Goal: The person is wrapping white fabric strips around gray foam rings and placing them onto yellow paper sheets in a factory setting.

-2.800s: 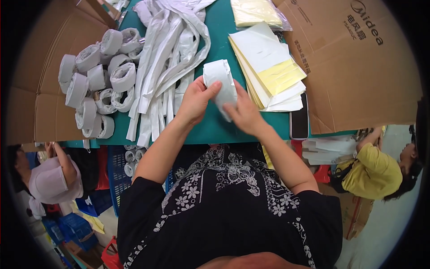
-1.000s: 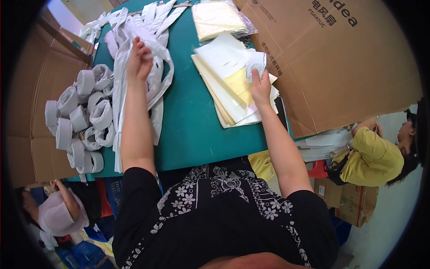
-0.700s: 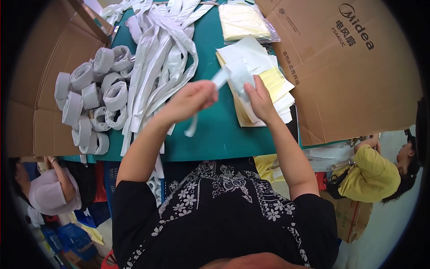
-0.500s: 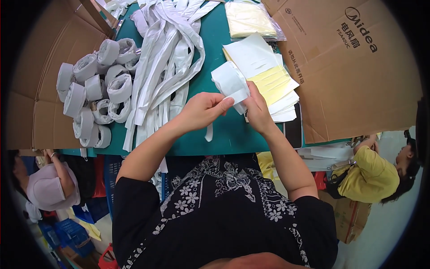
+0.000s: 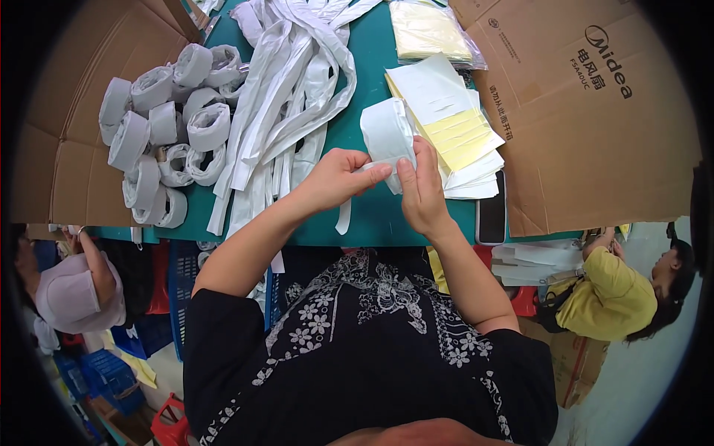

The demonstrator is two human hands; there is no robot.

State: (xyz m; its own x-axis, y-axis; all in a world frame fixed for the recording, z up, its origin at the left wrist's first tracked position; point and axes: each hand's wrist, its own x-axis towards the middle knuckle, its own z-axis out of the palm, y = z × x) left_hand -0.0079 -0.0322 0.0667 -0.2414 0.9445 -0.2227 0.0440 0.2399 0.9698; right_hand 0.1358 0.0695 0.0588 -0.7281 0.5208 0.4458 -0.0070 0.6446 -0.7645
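Observation:
A coiled white fabric strip [image 5: 385, 132] is held up over the green table, near its front edge. My right hand [image 5: 425, 189] grips the coil's right side, fingers behind it and thumb pressed on its front. My left hand [image 5: 343, 178] is closed in a pinch on the same strip at the coil's lower left, its thumb pointing right. Below the left hand hangs a narrow white tail [image 5: 343, 217]. Left of my hands lies a heap of long loose white strips [image 5: 286, 97]. Beyond it several finished-looking white coils [image 5: 208, 126] are piled.
White and yellow sheets [image 5: 454, 134] lie right of my hands, with a bagged yellow stack [image 5: 431, 33] behind. A dark phone-like slab [image 5: 490, 212] is at the table's edge. Cardboard walls [image 5: 587, 149] flank the green table [image 5: 327, 234]. Other people sit at both sides.
The coil has turned more upright in my hands. My right thumb now presses on its front, close to the left thumb. The whole view has shifted slightly.

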